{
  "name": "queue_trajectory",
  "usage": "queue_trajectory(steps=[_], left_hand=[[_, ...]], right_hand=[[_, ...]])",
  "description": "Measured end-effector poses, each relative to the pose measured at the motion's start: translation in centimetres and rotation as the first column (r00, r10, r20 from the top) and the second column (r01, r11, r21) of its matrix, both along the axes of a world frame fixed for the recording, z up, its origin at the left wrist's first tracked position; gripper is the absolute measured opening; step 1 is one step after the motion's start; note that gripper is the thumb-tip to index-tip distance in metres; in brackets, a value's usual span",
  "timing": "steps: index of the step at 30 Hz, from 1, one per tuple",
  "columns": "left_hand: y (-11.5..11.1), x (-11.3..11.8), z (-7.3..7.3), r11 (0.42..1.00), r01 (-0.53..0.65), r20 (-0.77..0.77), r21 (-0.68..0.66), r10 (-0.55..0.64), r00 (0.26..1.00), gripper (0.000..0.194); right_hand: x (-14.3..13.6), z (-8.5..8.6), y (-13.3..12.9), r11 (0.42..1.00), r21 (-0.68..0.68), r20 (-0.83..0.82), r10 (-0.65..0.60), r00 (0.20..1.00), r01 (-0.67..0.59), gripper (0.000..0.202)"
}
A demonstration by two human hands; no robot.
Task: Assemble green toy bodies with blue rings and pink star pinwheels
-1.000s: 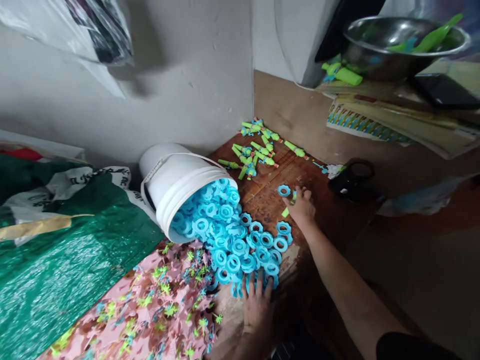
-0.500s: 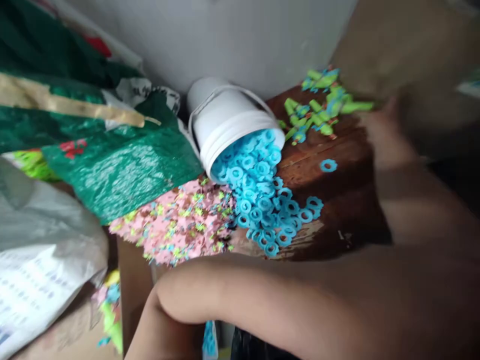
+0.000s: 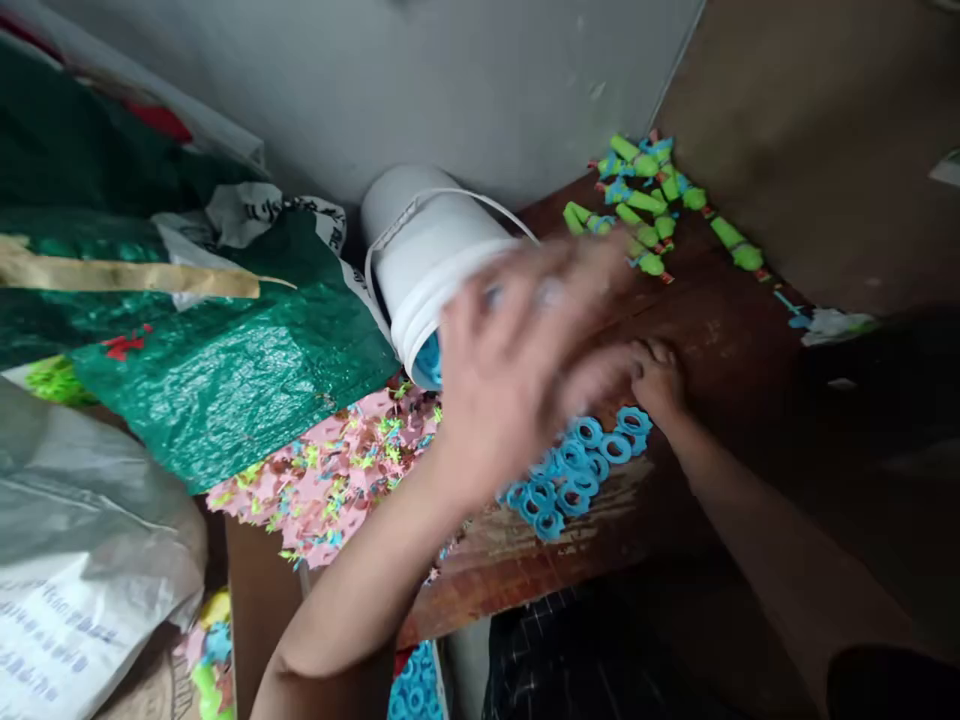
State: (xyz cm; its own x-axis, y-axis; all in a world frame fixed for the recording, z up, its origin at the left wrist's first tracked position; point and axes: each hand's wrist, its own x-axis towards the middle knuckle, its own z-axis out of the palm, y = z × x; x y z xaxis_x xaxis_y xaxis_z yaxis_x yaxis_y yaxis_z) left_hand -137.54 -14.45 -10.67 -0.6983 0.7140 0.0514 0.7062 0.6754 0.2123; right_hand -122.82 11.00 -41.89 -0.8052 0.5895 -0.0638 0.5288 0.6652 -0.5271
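Across the head view, the left hand point(image 3: 510, 370) hovers before the mouth of the white bucket point(image 3: 442, 240), blurred, its fingers parted; I cannot tell whether anything sits in it. The right hand point(image 3: 660, 378) is low over the counter point(image 3: 517, 580), fingers curled, just beside the heap's edge; what it grips, if anything, I cannot tell. A pale blur between the two hands is too smeared to name.

Blue rings point(image 3: 581, 480) lie on the counter below the hands, some overlapping, and more blue shows inside the bucket, which lies on its side, its mouth toward the person. Left of the rings spread pink pieces point(image 3: 330, 490) mixed with small green and blue bits. Green figures point(image 3: 645, 201) lie in a cluster behind the right hand, near the wall point(image 3: 487, 90), with one apart to the right. A green sheet point(image 3: 255, 350) borders the pink pieces; at lower left bulges a white bag point(image 3: 82, 560).
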Motion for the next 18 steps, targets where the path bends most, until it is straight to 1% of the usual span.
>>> queue_trajectory(steps=[1,2,3,4,5,6,7,8,9,11,13,16,18], left_hand=[[0.3,-2.1,-1.3,0.998,-0.058,-0.074,0.026,0.060,0.995,0.069],[0.4,-4.1,-2.8,0.988,-0.137,-0.177,0.068,0.147,0.973,0.073],[0.2,-5.9,-4.5,0.977,-0.205,-0.228,0.065,0.214,0.950,0.073],[-0.2,-7.6,-6.1,0.974,-0.226,-0.232,0.019,0.225,0.947,0.065],[-0.7,-8.9,-7.5,0.978,-0.208,-0.231,-0.011,0.200,0.952,0.057],[-1.4,-10.0,-8.6,0.982,-0.184,-0.233,-0.041,0.170,0.957,0.055],[-2.1,-10.7,-9.3,0.987,-0.148,-0.239,-0.066,0.128,0.963,0.056],[-2.8,-11.2,-9.6,0.990,-0.108,-0.252,-0.085,0.084,0.964,0.057],[-3.5,-11.6,-9.7,0.992,-0.071,-0.267,-0.105,0.041,0.963,0.058],[-4.6,-12.1,-9.1,0.988,-0.006,-0.284,-0.154,-0.038,0.958,0.059],[-5.3,-12.5,-8.3,0.978,0.043,-0.275,-0.206,-0.100,0.956,0.060],[-5.7,-13.1,-7.6,0.958,0.102,-0.253,-0.267,-0.171,0.952,0.063],[-5.6,-13.2,-7.7,0.951,0.112,-0.252,-0.288,-0.189,0.949,0.064]], right_hand=[[0.6,0.0,-0.5,0.999,-0.023,-0.033,0.024,0.999,-0.024,0.048],[1.3,0.0,-1.0,0.997,-0.053,-0.066,0.045,0.997,-0.049,0.048],[2.0,0.0,-1.5,0.994,-0.085,-0.097,0.061,0.993,-0.070,0.048],[2.8,0.0,-2.1,0.990,-0.113,-0.125,0.074,0.989,-0.088,0.049],[3.6,0.0,-2.8,0.986,-0.137,-0.147,0.079,0.986,-0.099,0.051],[4.3,-0.1,-3.6,0.982,-0.156,-0.163,0.077,0.984,-0.103,0.054],[4.9,-0.1,-4.6,0.980,-0.172,-0.174,0.073,0.982,-0.103,0.057],[5.4,-0.1,-5.5,0.978,-0.183,-0.180,0.069,0.981,-0.102,0.060],[5.8,-0.2,-6.5,0.976,-0.193,-0.185,0.069,0.980,-0.105,0.062],[6.1,-0.2,-8.2,0.970,-0.207,-0.193,0.084,0.978,-0.124,0.062],[6.1,-0.1,-9.3,0.964,-0.215,-0.200,0.113,0.973,-0.156,0.061],[6.2,0.1,-9.3,0.953,-0.229,-0.201,0.152,0.968,-0.198,0.063],[6.7,0.3,-8.5,0.951,-0.243,-0.196,0.147,0.969,-0.194,0.065]])
